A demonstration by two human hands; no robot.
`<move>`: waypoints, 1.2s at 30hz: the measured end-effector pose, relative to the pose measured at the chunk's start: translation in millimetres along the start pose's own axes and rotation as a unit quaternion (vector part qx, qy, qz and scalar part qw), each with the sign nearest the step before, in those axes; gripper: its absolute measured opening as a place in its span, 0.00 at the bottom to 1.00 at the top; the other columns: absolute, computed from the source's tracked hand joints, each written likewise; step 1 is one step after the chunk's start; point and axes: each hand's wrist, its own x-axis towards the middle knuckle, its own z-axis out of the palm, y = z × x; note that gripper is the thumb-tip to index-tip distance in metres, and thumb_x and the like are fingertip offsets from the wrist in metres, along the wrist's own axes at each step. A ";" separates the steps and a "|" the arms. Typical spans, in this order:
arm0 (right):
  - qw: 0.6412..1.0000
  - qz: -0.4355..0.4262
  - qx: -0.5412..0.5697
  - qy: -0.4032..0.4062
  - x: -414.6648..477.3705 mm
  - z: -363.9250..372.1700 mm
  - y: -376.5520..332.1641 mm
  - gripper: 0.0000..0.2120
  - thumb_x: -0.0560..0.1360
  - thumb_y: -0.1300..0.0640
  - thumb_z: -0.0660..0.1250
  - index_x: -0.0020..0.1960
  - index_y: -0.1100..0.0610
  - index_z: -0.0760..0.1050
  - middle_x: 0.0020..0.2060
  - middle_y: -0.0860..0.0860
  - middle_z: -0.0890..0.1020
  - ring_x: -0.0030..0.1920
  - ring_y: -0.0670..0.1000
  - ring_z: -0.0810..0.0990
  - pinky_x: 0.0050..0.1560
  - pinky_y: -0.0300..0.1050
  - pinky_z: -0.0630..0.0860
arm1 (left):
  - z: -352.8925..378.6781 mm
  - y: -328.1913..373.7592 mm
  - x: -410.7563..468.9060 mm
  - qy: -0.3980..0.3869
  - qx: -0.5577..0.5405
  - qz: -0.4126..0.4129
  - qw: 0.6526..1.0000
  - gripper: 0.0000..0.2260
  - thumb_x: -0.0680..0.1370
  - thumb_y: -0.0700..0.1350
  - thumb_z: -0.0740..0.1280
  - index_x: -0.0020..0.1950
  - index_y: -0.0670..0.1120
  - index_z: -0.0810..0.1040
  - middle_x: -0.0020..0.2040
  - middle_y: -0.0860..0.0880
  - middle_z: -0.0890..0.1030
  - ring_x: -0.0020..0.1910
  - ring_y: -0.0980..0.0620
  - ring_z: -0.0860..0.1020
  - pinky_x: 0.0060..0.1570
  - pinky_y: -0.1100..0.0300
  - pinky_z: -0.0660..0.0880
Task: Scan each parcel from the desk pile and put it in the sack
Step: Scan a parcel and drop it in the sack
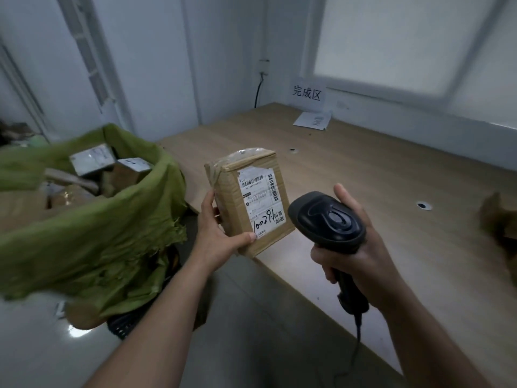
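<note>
**Parcel.** The small brown cardboard parcel with a white shipping label (pixel 249 200) is held in the air over the near-left edge of the light wooden desk (pixel 391 177). It stands tilted, with the label (pixel 261 203) facing the camera. Barcodes sit at the top of the label and handwritten digits near the bottom.

**Left hand.** The left hand (pixel 215 233) grips the parcel from 7 o'clock. The thumb presses on the lower edge of the label face, and the fingers wrap round the left side and back.

**Right hand and scanner.** At 4 o'clock of the parcel, the right hand (pixel 361 247) holds the black handheld barcode scanner (pixel 327 219). The fingers are curled round its handle and the thumb extends up beside the head. The trigger finger is hidden. The scanner nose is just beside the parcel's lower-right corner. No beam line shows on the label.

**Surroundings.** At 9 o'clock, the open green woven sack (pixel 112 219) already contains several parcels. At 1 o'clock, a white paper sign (pixel 307 93) hangs on the wall. At 3 o'clock, at the frame edge, lies a blurred brown object (pixel 498 219); it cannot be identified.

**Step in hand.** Judged as the scan step: label presented, scanner raised.

**Next move.** The scanner window probably needs to be aimed squarely at the barcodes. After that, the parcel goes toward 9 o'clock, to be released over the sack mouth.
</note>
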 end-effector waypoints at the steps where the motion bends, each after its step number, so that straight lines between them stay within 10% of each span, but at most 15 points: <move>1: 1.000 0.003 0.005 -0.008 8.0 11.9 2.0 0.48 0.58 0.62 0.78 0.68 0.32 0.60 0.53 0.58 0.79 0.28 0.54 0.76 0.28 0.46 0.76 | -11.5 -5.3 3.0 0.007 -0.001 -0.004 1.000 0.54 0.57 0.52 0.80 0.71 0.70 0.49 0.75 0.47 0.61 0.68 0.54 0.65 0.63 0.57 0.67; 18: 0.986 -0.023 0.061 -0.155 177.8 123.5 21.6 0.51 0.59 0.63 0.80 0.68 0.30 0.58 0.41 0.59 0.82 0.28 0.56 0.75 0.27 0.47 0.75 | -140.3 -33.4 69.8 0.176 0.064 -0.062 0.980 0.56 0.61 0.49 0.82 0.75 0.66 0.46 0.78 0.49 0.56 0.75 0.47 0.60 0.72 0.42 0.61; 36: 0.980 -0.014 0.079 -0.183 304.5 267.2 24.8 0.52 0.52 0.49 0.84 0.68 0.28 0.61 0.54 0.58 0.79 0.30 0.55 0.78 0.28 0.48 0.76 | -332.1 -78.0 182.6 0.242 0.093 -0.112 0.959 0.58 0.53 0.58 0.80 0.70 0.72 0.44 0.75 0.46 0.61 0.71 0.43 0.67 0.65 0.35 0.69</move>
